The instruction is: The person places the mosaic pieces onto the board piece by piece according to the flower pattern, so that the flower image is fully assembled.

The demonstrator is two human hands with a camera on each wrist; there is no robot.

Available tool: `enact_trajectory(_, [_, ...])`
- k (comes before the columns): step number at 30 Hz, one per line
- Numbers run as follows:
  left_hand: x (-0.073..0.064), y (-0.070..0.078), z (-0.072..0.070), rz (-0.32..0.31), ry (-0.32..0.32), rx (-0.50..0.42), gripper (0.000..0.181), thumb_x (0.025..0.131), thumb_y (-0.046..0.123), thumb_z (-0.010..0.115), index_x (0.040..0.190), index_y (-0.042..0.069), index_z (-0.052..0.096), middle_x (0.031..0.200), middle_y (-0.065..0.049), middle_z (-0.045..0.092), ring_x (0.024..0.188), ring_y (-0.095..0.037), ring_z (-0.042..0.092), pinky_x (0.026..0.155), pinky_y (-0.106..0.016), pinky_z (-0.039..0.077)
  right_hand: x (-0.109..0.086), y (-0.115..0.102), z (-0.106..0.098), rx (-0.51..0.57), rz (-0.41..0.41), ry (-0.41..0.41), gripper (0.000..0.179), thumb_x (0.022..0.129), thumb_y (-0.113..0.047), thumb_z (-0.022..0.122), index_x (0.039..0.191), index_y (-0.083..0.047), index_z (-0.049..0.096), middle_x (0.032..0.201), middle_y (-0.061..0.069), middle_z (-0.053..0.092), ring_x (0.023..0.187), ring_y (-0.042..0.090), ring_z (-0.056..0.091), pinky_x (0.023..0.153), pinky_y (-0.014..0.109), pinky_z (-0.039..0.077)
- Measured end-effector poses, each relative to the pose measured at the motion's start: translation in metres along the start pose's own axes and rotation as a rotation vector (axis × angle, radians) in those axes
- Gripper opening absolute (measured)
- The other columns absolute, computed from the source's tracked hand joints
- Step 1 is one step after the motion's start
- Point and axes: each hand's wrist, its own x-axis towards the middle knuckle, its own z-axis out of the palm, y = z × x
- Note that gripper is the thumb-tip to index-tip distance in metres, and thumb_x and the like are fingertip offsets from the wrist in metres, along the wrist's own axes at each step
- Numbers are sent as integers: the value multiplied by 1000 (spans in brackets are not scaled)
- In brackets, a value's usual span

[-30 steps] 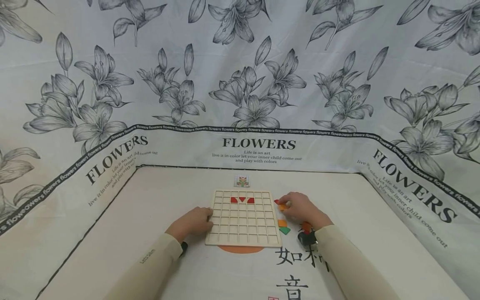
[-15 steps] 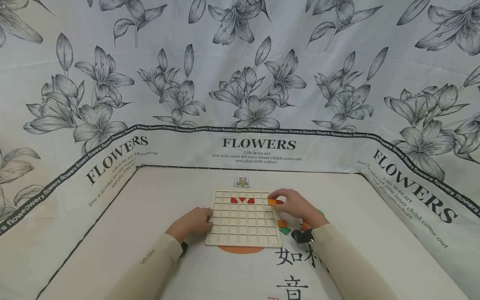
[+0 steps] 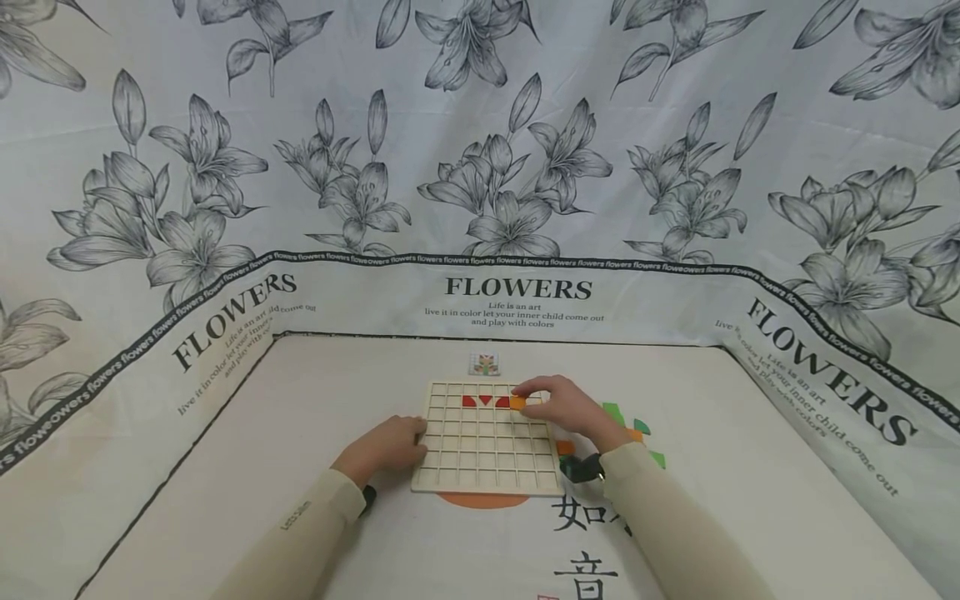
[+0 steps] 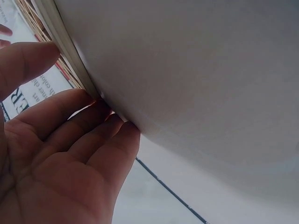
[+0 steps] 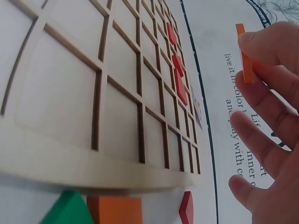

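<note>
A pale wooden board (image 3: pixel 487 458) divided into square cells lies on the table. Near its far side, one row holds three red pieces (image 3: pixel 486 401). My right hand (image 3: pixel 566 406) pinches an orange square tile (image 3: pixel 517 402) between thumb and index finger, over the board just right of the red pieces. In the right wrist view the tile (image 5: pixel 245 56) stands edge-on and the other fingers are spread. My left hand (image 3: pixel 386 446) rests at the board's left edge. Its thumb and fingertips (image 4: pixel 131 130) touch that edge in the left wrist view.
Beyond the board lies a small pattern card (image 3: pixel 484 363). Green pieces (image 3: pixel 612 412) and an orange piece (image 3: pixel 636 436) lie right of the board, partly behind my right arm. Close along its right edge are another orange tile (image 5: pixel 120 210), a green piece (image 5: pixel 70 210) and a red piece (image 5: pixel 187 210).
My right hand has picked up the orange tile from beside the board and carried it left over the board to the red pieces. The left hand has stayed put.
</note>
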Motion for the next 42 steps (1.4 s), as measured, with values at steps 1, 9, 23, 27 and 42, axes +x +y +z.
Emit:
enact_trajectory(1, [0, 0, 0, -2, 1, -1, 50, 90, 19, 58, 137, 3, 53, 143, -12, 52, 114, -22, 54, 100, -42, 45, 1, -1, 1, -2, 1, -3, 32, 84, -26, 69, 116, -23, 70, 119, 0, 67, 126, 31, 51, 106, 56, 39])
enact_trajectory(9, [0, 1, -1, -14, 1, 5, 51, 91, 19, 58, 139, 3, 51, 145, -12, 50, 119, -23, 53, 103, -43, 44, 10, -10, 10, -58, -19, -4, 27, 85, -26, 72, 112, -23, 72, 121, -1, 68, 126, 28, 53, 108, 51, 39])
enact_trajectory(23, [1, 2, 0, -12, 7, 7, 47, 90, 19, 58, 134, 3, 54, 139, -12, 55, 99, -21, 51, 89, -40, 46, 22, -21, 29, -193, -66, -49, 23, 89, -24, 70, 112, -20, 73, 119, -1, 68, 122, 25, 56, 105, 44, 44])
enact_trajectory(27, [1, 2, 0, -12, 9, 6, 46, 90, 19, 59, 133, 3, 55, 137, -11, 57, 97, -21, 51, 87, -39, 46, 25, -24, 33, -254, -65, -59, 24, 90, -26, 69, 112, -18, 73, 119, 0, 68, 122, 25, 56, 106, 44, 43])
enact_trajectory(42, [4, -1, 5, -37, 4, -4, 53, 91, 21, 58, 141, 3, 49, 146, -12, 49, 130, -27, 50, 110, -46, 40, 29, -28, 48, -387, -123, -64, 19, 90, -26, 67, 104, -16, 76, 109, 0, 71, 105, 20, 62, 96, 39, 48])
